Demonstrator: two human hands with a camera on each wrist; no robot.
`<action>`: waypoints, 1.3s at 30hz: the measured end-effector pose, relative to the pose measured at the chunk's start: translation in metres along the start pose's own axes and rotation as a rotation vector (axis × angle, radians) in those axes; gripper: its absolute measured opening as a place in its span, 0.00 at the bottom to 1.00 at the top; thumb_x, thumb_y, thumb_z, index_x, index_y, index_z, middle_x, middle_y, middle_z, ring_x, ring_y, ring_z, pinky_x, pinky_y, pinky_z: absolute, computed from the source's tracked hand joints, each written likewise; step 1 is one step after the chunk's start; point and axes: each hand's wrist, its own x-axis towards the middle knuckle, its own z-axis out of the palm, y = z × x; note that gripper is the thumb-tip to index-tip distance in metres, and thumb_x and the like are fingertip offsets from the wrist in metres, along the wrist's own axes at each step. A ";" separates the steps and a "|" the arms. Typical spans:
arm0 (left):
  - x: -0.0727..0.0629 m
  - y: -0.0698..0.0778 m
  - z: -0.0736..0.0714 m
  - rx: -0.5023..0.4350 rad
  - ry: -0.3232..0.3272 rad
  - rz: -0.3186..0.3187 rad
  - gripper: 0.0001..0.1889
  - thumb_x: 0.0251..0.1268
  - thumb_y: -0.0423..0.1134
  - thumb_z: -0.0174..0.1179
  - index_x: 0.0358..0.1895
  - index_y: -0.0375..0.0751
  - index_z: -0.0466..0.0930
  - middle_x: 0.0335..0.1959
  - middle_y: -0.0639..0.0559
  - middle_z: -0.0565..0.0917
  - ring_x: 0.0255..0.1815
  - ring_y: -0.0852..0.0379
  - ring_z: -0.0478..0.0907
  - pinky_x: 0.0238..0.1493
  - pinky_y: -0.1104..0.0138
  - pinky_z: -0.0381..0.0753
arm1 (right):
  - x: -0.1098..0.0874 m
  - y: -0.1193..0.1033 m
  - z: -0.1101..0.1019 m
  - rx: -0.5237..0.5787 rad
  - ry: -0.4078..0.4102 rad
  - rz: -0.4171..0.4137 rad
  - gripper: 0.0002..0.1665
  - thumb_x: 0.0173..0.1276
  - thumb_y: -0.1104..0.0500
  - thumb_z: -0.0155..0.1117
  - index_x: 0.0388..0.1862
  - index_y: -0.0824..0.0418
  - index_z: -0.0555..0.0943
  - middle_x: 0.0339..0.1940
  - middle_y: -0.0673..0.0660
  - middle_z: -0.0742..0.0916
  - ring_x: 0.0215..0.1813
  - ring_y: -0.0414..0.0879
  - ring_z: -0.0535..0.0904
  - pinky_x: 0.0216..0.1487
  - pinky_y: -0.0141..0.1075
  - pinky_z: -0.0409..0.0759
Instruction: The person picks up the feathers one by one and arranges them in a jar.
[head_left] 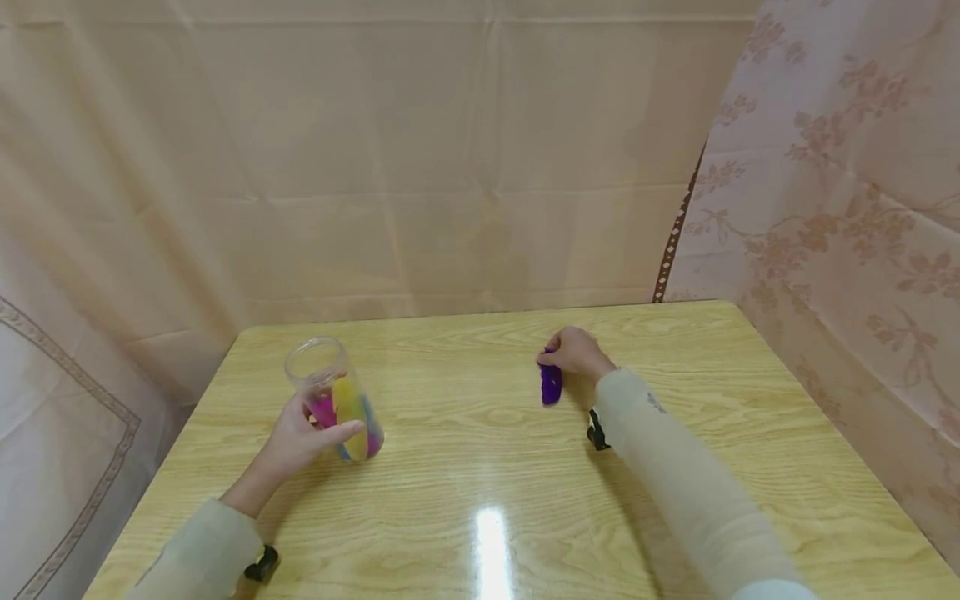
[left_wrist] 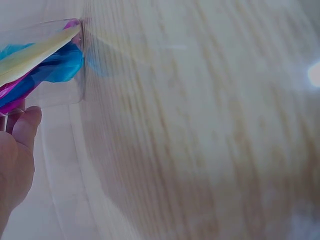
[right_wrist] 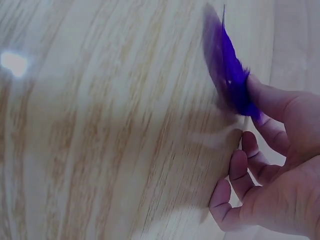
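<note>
On the left of the table, my left hand grips a clear plastic jar by its side, the thumb lying across the front. Several feathers in yellow, pink, blue and purple fill the jar's lower part. In the left wrist view, blue feathers and a pale yellow one show through the jar's wall near its base. My right hand pinches one end of a purple feather between thumb and index finger, right of the table's middle. The right wrist view shows this feather close over the tabletop, other fingers curled loosely.
The wood-grain table reflects a bright light near its front. A beige curtain hangs behind the table's far edge, and a floral cloth hangs at the right. Black straps sit at both wrists.
</note>
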 end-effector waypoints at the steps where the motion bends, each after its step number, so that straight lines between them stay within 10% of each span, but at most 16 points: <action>1: 0.000 0.000 0.000 -0.002 0.001 0.001 0.38 0.59 0.32 0.74 0.72 0.38 0.65 0.57 0.34 0.76 0.49 0.48 0.77 0.42 0.65 0.84 | 0.000 0.000 0.000 -0.009 0.000 0.004 0.18 0.68 0.52 0.71 0.42 0.68 0.84 0.41 0.59 0.88 0.45 0.53 0.82 0.55 0.46 0.77; 17: 0.003 0.002 -0.002 -0.010 -0.010 0.015 0.37 0.60 0.32 0.73 0.71 0.37 0.65 0.57 0.36 0.78 0.50 0.54 0.79 0.45 0.66 0.83 | 0.002 -0.002 0.003 -0.004 -0.013 0.145 0.14 0.69 0.47 0.71 0.38 0.58 0.83 0.36 0.52 0.86 0.41 0.50 0.80 0.58 0.67 0.68; 39: 0.001 0.002 0.001 -0.012 -0.003 -0.016 0.37 0.60 0.34 0.74 0.72 0.40 0.65 0.57 0.37 0.78 0.50 0.52 0.78 0.45 0.66 0.83 | -0.001 -0.003 0.001 0.042 0.002 0.091 0.14 0.67 0.51 0.73 0.39 0.60 0.83 0.37 0.54 0.87 0.43 0.52 0.80 0.62 0.63 0.66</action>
